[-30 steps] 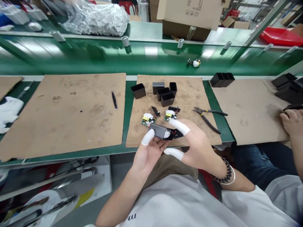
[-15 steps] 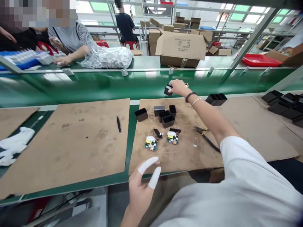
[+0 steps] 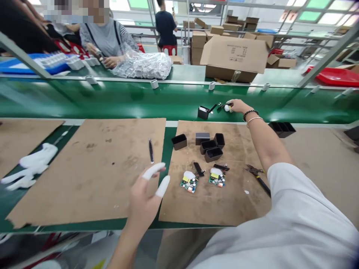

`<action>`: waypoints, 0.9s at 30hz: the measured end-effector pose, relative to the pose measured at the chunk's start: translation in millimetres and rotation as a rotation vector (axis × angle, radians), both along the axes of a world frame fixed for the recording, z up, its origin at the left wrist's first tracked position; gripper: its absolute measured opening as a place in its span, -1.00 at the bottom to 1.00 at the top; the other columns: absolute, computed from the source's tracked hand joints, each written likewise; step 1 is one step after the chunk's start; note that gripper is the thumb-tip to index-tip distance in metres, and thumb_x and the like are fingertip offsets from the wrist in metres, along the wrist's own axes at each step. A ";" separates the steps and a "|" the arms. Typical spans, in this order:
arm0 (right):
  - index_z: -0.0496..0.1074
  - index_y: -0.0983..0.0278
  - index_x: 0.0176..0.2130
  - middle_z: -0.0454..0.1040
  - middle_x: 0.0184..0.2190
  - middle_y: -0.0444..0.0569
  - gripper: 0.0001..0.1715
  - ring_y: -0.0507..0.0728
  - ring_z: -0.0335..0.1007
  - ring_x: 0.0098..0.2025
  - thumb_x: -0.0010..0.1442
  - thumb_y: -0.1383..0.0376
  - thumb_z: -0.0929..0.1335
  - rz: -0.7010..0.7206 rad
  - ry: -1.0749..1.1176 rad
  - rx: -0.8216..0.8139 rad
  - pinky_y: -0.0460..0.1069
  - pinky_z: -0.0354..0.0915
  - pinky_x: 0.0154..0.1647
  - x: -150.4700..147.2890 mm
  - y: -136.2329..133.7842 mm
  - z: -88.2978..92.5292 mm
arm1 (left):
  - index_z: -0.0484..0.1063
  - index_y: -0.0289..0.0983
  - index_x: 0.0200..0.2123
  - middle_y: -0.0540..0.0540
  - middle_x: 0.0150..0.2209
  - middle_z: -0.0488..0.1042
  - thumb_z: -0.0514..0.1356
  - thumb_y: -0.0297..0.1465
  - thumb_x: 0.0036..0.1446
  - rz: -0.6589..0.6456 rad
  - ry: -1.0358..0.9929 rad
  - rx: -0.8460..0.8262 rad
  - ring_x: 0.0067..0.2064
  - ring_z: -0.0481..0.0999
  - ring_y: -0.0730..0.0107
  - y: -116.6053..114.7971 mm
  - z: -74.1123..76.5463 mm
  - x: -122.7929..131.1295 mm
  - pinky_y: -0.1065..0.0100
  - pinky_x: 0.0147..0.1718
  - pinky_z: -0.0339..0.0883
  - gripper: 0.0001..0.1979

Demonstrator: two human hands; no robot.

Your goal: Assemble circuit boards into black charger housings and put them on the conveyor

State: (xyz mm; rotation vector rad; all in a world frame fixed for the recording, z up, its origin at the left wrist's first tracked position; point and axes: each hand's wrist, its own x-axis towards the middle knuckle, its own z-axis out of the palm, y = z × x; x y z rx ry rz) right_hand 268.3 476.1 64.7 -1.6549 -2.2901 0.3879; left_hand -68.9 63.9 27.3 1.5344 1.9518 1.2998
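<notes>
My right hand (image 3: 236, 106) reaches over the green conveyor belt, its fingers closed on a small circuit board (image 3: 227, 108) with a white part, mostly hidden by the fingers. Left of it on the belt sits a black case (image 3: 203, 112) with a board and a black strip sticking out. My left hand (image 3: 146, 190) hovers over the front of the bench, thumb and forefinger apart in white finger cots, holding nothing. Two circuit boards, one on the left (image 3: 189, 181) and one on the right (image 3: 217, 177), lie on the cardboard below several empty black cases (image 3: 213, 154).
Cutting pliers (image 3: 258, 179) rest on the right of the cardboard, and black tweezers (image 3: 151, 151) on the left sheet. A white glove (image 3: 39, 160) lies far left. Across the belt are a carton (image 3: 235, 56), a plastic-wrapped bundle (image 3: 148, 65) and a person at work (image 3: 105, 41).
My right hand has let go of the black case, which now sits on the belt, and has moved right to a circuit board. My left hand has shifted left; the view has turned slightly left.
</notes>
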 end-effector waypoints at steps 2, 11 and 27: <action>0.47 0.28 0.15 0.52 0.13 0.08 -0.57 0.21 0.53 0.08 0.40 0.13 0.42 -0.030 -0.113 -0.049 0.21 0.53 0.10 -8.4 1.4 1.1 | 0.51 -0.25 0.13 -0.24 0.08 0.62 0.24 -0.16 0.26 -0.069 0.062 -0.098 0.08 0.62 0.02 23.7 11.0 0.2 0.01 0.15 0.50 -0.55; 0.55 0.28 0.00 0.60 0.00 0.06 -0.70 0.23 0.56 0.03 0.34 0.18 0.46 0.023 -0.335 -0.035 0.19 0.50 0.12 13.4 -80.4 32.2 | 0.37 -0.33 0.29 -0.32 0.28 0.48 0.32 -0.32 0.15 -0.233 0.441 -0.300 0.34 0.46 -0.07 128.8 30.0 4.7 0.05 0.32 0.35 -0.36; 0.57 0.16 -0.31 0.64 -0.33 0.08 -0.71 0.44 0.61 -0.19 -0.14 0.36 0.49 0.243 -0.151 -0.044 0.24 0.51 -0.13 43.6 -201.6 -16.3 | 0.46 -0.30 0.09 0.00 -0.39 0.54 0.55 -0.34 -0.20 -0.412 0.099 -0.305 -0.32 0.57 0.16 104.4 13.6 8.8 0.18 -0.24 0.49 -0.27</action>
